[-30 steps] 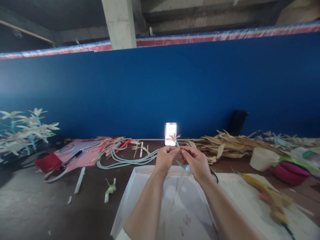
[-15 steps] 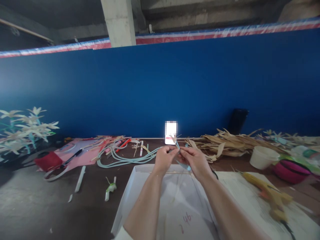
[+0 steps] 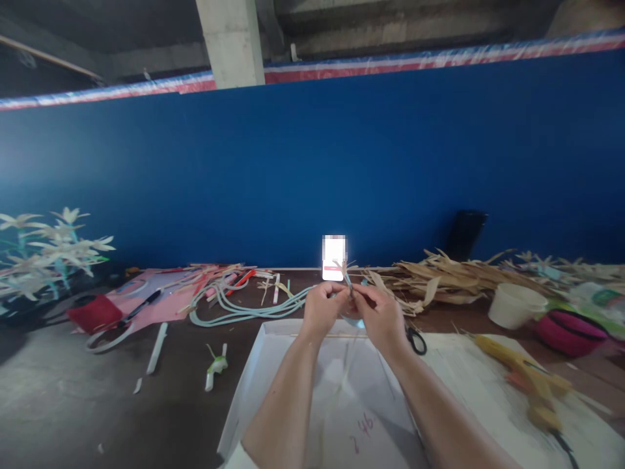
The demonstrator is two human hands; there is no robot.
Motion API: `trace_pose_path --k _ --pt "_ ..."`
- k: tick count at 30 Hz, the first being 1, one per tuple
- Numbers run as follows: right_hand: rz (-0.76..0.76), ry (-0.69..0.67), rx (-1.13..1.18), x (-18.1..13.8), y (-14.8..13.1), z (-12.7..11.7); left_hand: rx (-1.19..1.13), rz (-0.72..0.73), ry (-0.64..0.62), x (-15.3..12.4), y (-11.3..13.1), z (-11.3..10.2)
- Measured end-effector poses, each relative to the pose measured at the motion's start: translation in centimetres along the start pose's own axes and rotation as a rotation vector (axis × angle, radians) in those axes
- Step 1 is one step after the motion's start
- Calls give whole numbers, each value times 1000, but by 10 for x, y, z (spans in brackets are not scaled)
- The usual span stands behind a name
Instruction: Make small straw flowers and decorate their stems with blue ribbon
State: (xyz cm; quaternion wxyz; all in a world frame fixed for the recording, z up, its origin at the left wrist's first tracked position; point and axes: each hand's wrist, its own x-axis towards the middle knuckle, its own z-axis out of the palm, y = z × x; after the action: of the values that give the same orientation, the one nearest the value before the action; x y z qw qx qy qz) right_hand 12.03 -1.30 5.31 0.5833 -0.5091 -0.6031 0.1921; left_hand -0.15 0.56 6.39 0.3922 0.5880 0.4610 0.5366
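Note:
Both hands meet above the far edge of a shallow white box. Between my left hand and my right hand, the fingertips pinch a small bundle of dried husk strips with a light-blue strip. Its thin pale tips stick up above the fingers, in front of a lit phone. A bit of light blue also shows below the fingers; the rest of the bundle is hidden. Beside my right wrist lies the black handle of what looks like scissors.
Light-blue cords lie looped left of the hands. On the right are dried husks, a white cup, a magenta pouch and a yellow glue gun. Husk flowers and a red pouch are at left.
My right hand has turned and shifted slightly left, showing more of the black handle beside it. The light-blue bit under the fingers has moved left; the bundle stays pinched.

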Motion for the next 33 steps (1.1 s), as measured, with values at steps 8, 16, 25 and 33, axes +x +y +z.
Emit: trace_pose_path --k 8,16,25,33 --pt "-71 24 -3 -2 6 2 14 7 4 0 2 -1" --pt "-117 82 -131 -3 2 2 97 49 44 -3 5 -1" --pt "-346 179 -330 -6 5 2 1 16 41 -6 4 9" --pt "-400 188 -398 -10 2 3 -5 56 95 -5 4 8"
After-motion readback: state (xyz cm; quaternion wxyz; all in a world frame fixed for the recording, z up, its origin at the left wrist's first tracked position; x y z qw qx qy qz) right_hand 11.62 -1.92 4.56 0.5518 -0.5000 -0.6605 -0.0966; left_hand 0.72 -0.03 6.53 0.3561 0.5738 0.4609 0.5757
